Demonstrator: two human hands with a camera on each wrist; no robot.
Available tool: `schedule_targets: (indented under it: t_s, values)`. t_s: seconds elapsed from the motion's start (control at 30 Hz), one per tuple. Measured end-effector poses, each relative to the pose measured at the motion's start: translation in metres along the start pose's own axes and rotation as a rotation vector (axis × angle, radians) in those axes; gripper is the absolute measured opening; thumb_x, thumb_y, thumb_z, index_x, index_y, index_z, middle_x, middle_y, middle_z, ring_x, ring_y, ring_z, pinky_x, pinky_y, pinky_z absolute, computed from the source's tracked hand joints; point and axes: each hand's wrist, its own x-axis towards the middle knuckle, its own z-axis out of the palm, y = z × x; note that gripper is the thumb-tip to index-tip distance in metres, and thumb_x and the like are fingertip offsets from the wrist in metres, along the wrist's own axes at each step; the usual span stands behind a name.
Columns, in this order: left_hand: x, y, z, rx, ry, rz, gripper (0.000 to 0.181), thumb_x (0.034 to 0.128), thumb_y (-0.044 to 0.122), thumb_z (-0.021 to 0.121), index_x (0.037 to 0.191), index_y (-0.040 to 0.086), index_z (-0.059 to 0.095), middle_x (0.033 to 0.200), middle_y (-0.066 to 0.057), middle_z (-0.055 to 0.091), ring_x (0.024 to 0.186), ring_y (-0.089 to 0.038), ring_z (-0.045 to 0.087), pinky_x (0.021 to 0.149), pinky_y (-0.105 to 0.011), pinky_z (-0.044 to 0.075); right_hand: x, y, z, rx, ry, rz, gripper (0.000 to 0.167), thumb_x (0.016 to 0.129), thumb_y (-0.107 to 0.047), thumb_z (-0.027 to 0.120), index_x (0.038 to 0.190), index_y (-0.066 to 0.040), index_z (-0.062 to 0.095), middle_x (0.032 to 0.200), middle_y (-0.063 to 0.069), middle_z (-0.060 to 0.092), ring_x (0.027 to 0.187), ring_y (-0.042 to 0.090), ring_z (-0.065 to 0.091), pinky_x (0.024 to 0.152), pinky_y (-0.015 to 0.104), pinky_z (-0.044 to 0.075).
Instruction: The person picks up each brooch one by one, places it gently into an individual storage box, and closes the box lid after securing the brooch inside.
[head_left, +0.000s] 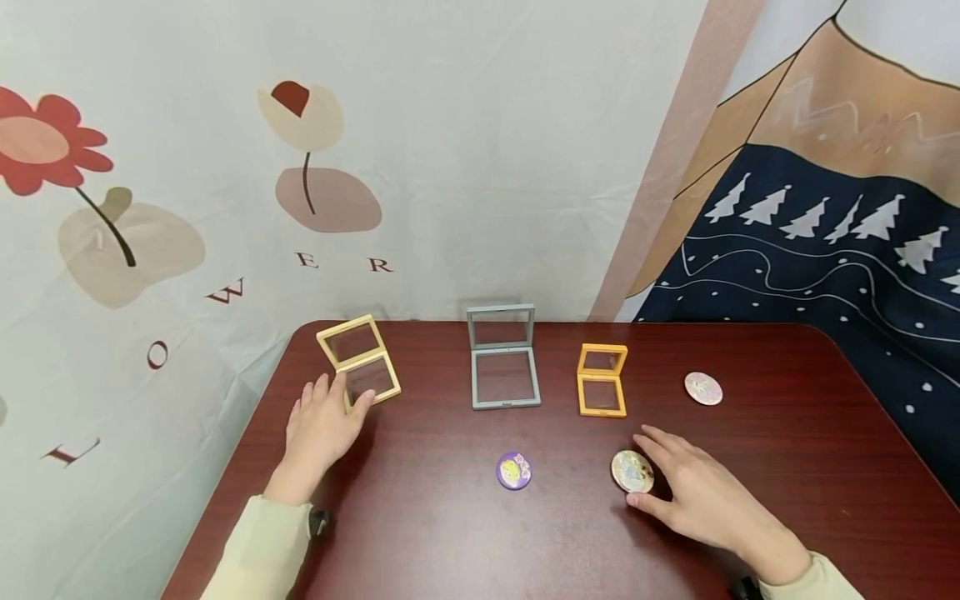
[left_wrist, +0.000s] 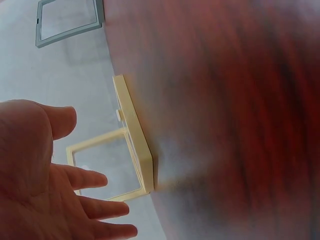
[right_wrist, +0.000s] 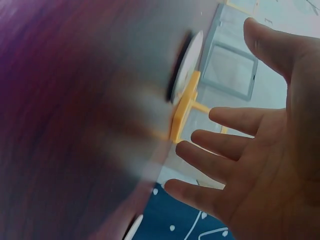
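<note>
My left hand (head_left: pixel 322 425) hovers by a pale yellow hinged display frame (head_left: pixel 386 371) that lies opened up with clear panes. In the left wrist view its fingers (left_wrist: pixel 102 207) are spread, with the frame just beyond them. Whether they touch it I cannot tell. On the right, my right hand (head_left: pixel 693 492) is beside a round picture badge (head_left: pixel 632 472), thumb and fingers spread to either side of it. The right wrist view shows the badge (right_wrist: pixel 189 67) lying on the table, apart from the straight fingers.
A grey hinged frame (head_left: pixel 506 407) and a smaller orange one (head_left: pixel 602 412) stand opened up along the back. A purple badge (head_left: pixel 513 471) lies at centre, a pinkish round badge (head_left: pixel 703 388) at the right. Behind the dark red table (head_left: pixel 442 533) hangs a printed cloth (head_left: pixel 480 150).
</note>
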Motion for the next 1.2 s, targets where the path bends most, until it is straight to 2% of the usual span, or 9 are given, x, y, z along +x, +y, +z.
schedule_targets:
  t_s: [0.13,0.23,0.5,0.73,1.0,1.2]
  values:
    - [0.003,-0.001,-0.001,0.023,0.011,-0.003,0.079,0.1077,0.054,0.046,0.154,-0.010,0.038,0.147,-0.039,0.043,0.135,-0.058,0.038,0.106,-0.072,0.034,0.001,-0.005,0.006,-0.015,0.014,-0.047,0.075,0.082,-0.044,0.088,0.136,0.002,0.064,0.139,0.021,0.062,0.126,0.038,0.061,0.100,0.058,0.050]
    - [0.005,-0.002,-0.001,0.029,0.014,-0.015,0.077,0.1075,0.052,0.048,0.152,-0.010,0.040,0.137,-0.038,0.050,0.125,-0.057,0.045,0.099,-0.071,0.039,0.003,-0.007,0.009,-0.027,0.018,-0.070,0.074,0.081,-0.043,0.088,0.135,0.002,0.065,0.137,0.019,0.064,0.123,0.037,0.063,0.098,0.057,0.051]
    - [0.010,-0.009,-0.001,-0.006,0.026,-0.073,0.064,0.1040,0.035,0.058,0.139,-0.018,0.049,0.121,-0.042,0.054,0.112,-0.060,0.053,0.091,-0.068,0.046,0.009,-0.014,0.012,-0.076,0.032,-0.103,0.074,0.076,-0.041,0.092,0.131,0.003,0.066,0.128,0.017,0.067,0.115,0.034,0.065,0.093,0.055,0.053]
    - [0.011,-0.009,-0.005,-0.014,-0.039,-0.117,0.049,0.1043,0.029,0.056,0.120,-0.017,0.058,0.109,-0.037,0.060,0.103,-0.055,0.061,0.080,-0.065,0.051,0.014,-0.017,0.012,-0.107,0.014,-0.094,0.073,0.073,-0.039,0.093,0.128,0.002,0.068,0.124,0.014,0.067,0.111,0.032,0.065,0.091,0.055,0.054]
    - [0.012,-0.007,-0.007,-0.005,-0.104,-0.167,0.043,0.1069,0.026,0.052,0.122,-0.014,0.055,0.115,-0.035,0.059,0.105,-0.052,0.062,0.076,-0.064,0.051,0.017,-0.017,0.011,-0.126,0.017,-0.096,0.069,0.073,-0.038,0.093,0.124,0.001,0.070,0.117,0.009,0.067,0.105,0.028,0.064,0.086,0.052,0.055]
    - [0.012,-0.006,-0.007,-0.008,-0.126,-0.176,0.031,0.1078,0.023,0.050,0.112,-0.007,0.058,0.105,-0.030,0.063,0.099,-0.047,0.064,0.074,-0.061,0.050,0.020,-0.014,0.012,-0.133,0.027,-0.100,0.065,0.072,-0.038,0.094,0.119,0.002,0.072,0.110,0.005,0.066,0.099,0.025,0.062,0.082,0.048,0.054]
